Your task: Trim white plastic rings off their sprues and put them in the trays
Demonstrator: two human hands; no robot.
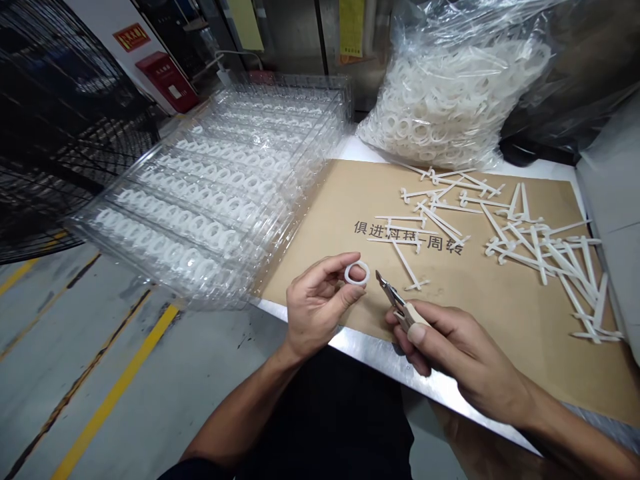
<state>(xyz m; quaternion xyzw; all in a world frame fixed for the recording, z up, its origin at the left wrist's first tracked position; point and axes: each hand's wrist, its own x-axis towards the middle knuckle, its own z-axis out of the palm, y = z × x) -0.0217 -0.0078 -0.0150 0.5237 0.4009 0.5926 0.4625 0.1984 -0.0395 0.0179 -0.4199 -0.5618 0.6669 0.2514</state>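
My left hand (317, 303) pinches a small white plastic ring (357, 273) between thumb and fingertips, just above the near edge of a brown cardboard sheet (500, 313). My right hand (450, 347) grips small cutting pliers (395, 303), whose metal tip points up-left and sits a short way right of the ring without touching it. Both hands hover over the table's metal front edge (365, 350).
Clear plastic trays (220, 193) filled with rows of white rings are stacked at left. A large clear bag (450, 93) of white ring parts stands at the back. Several loose white plastic sprue sticks (525, 243) lie scattered on the cardboard's right half. A black fan grille (55, 113) is far left.
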